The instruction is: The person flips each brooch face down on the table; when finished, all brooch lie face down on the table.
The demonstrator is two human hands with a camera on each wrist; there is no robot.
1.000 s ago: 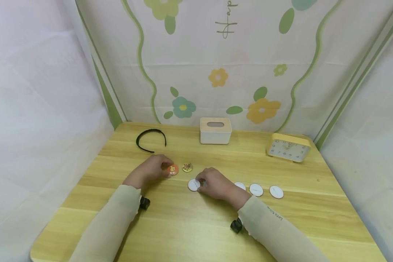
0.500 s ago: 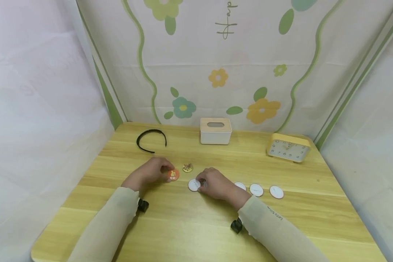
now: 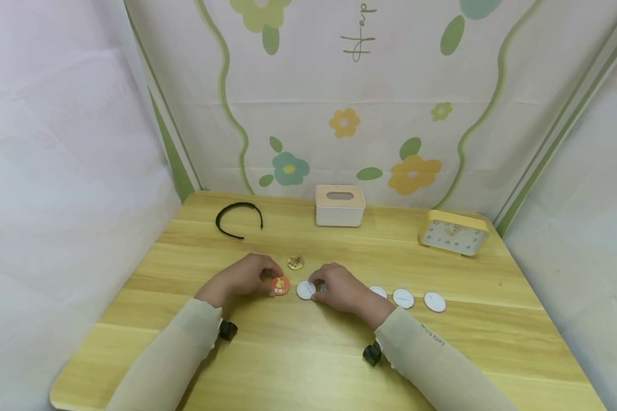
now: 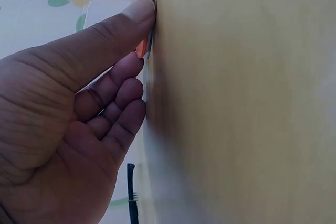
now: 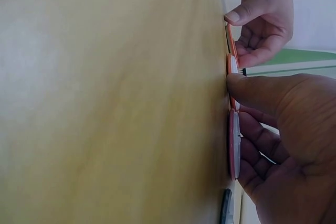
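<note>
My left hand (image 3: 245, 278) pinches a round orange badge (image 3: 280, 285) with a yellow thumbs-up picture, low over the table. In the left wrist view, the thumb lies across the orange badge (image 4: 140, 46). To its right, a white-faced round badge (image 3: 305, 290) is held at its edge between the thumb and a finger of my right hand (image 3: 341, 288). The right wrist view shows another badge (image 5: 234, 145) beneath the right fingers, mostly hidden from the head view. Just behind the two held badges lies a gold patterned badge (image 3: 295, 262).
More white-faced badges (image 3: 403, 298) lie in a row to the right, one partly covered by the right wrist. Along the back stand a tissue box (image 3: 340, 212) and a yellow clock (image 3: 454, 232). A black headband (image 3: 228, 214) lies behind the left hand.
My left hand has moved the orange badge forward to the table's front side and slightly right, closer to the white-faced badge. The right hand has stayed in place.
</note>
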